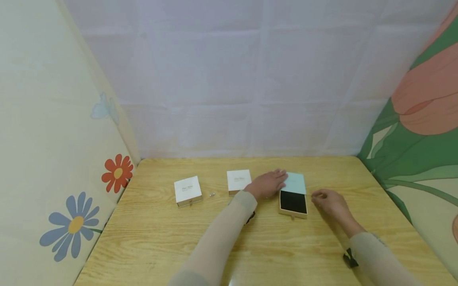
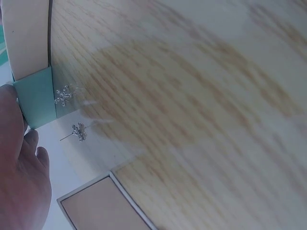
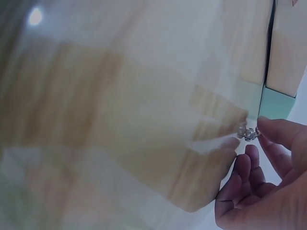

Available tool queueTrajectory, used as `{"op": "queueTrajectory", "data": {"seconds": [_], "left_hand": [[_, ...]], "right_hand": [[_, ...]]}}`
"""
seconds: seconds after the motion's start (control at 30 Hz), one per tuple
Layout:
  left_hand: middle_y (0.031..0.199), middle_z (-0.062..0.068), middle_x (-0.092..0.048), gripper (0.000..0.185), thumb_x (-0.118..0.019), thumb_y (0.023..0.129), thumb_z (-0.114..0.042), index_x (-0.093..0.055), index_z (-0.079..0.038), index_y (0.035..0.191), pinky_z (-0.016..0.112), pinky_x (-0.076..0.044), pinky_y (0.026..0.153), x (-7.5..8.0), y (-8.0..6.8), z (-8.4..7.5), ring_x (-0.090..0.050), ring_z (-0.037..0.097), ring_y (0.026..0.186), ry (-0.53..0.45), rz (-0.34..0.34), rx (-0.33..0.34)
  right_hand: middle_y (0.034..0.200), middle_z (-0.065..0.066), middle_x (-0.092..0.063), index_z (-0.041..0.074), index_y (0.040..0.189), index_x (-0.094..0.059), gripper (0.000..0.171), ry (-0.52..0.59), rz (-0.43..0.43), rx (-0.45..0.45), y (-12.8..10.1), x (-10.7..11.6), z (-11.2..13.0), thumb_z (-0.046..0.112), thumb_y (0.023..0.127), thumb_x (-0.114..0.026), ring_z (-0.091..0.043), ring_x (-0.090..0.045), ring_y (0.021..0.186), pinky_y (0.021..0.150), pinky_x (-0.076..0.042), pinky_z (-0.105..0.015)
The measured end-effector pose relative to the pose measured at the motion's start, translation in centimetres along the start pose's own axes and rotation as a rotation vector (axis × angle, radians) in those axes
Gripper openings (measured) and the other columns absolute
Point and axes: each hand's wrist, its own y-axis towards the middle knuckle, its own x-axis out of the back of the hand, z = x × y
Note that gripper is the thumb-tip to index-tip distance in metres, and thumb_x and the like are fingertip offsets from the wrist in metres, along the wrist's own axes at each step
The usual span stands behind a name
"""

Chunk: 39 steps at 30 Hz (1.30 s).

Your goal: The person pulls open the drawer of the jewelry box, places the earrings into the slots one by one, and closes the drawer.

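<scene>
Wooden table [image 1: 250, 254], flowered walls [image 1: 53, 131]

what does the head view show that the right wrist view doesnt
Only the head view shows the left hand resting on the teal sleeve, the open tray's black insert and two white boxes. Only the right wrist view shows the small silver earring pinched at the fingertips. Both show the right hand, the wooden table and the teal sleeve's edge.

A wooden table [image 1: 179, 246] – white sheet wall [image 1: 250, 79] behind, flowered panels [image 1: 53, 159] at both sides.
</scene>
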Motion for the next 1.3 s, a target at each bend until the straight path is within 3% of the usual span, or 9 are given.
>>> {"op": "queueTrajectory", "data": {"seconds": [0.3,0.8,1.3], "left_hand": [[0.170,-0.001,-0.012,0.055,-0.018,0.113,-0.038,-0.014,-0.015,0.163,0.030,-0.013,0.128,0.0,0.0,0.0,-0.009,0.016,0.156,-0.009,-0.003,-0.002],[0.170,-0.002,-0.010,0.056,-0.015,0.113,-0.040,-0.012,-0.016,0.164,0.029,-0.010,0.128,-0.5,0.4,0.3,-0.007,0.015,0.157,-0.005,-0.005,-0.002],[0.170,-0.001,-0.012,0.056,-0.017,0.113,-0.038,-0.014,-0.015,0.163,0.031,-0.013,0.128,-0.1,0.0,0.1,-0.010,0.018,0.157,0.009,-0.014,-0.007]], "right_hand": [[0.116,-0.027,-0.069,-0.005,0.117,-0.070,0.031,0.022,-0.054,0.013,0.0,0.0,0.1,0.018,0.099,-0.061,-0.040,-0.064,0.103,0.086,-0.054,-0.053],[0.113,-0.025,-0.070,-0.006,0.122,-0.067,0.036,0.063,-0.084,-0.014,-0.2,0.3,1.2,0.023,0.102,-0.059,-0.027,-0.067,0.088,0.065,-0.056,-0.032],[0.113,-0.026,-0.070,-0.008,0.122,-0.067,0.037,0.095,-0.103,0.035,-1.3,0.4,2.1,0.021,0.101,-0.060,-0.028,-0.068,0.088,0.064,-0.054,-0.030]]}}
